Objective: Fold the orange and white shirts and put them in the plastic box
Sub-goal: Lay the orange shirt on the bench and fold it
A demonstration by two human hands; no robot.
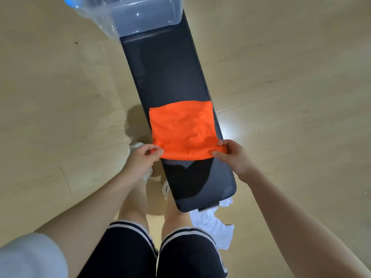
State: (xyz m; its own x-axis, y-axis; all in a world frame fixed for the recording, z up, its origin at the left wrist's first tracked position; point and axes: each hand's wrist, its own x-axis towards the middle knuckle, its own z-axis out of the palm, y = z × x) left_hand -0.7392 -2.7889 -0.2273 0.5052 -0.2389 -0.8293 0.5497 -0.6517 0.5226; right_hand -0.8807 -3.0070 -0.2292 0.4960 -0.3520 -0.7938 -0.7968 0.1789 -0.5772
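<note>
Right now, looking down from my head camera, I have the orange shirt (181, 129) folded into a rough square on the dark worktop (166, 77), and I hold its near edge at both corners: my left hand (143, 157) pinches the left corner between thumb and curled fingers (158, 151), and my right hand (233, 155) pinches the right corner the same way, that edge raised a little off the surface. The plastic box (140, 15) stands at the far end of the worktop, well apart from the shirt, so a carry lies ahead. My worry is that a two-corner pinch holds only the top layers; if I lift from here, the layers beneath could sag open and undo the fold. The square also reaches the worktop's right edge, so a careless tug could drag it over the side to the floor (291, 67). The white shirt (212, 223) lies crumpled on the floor beside the near end of the worktop, close by my legs, not yet folded; I could step on it or catch it with a foot.
</note>
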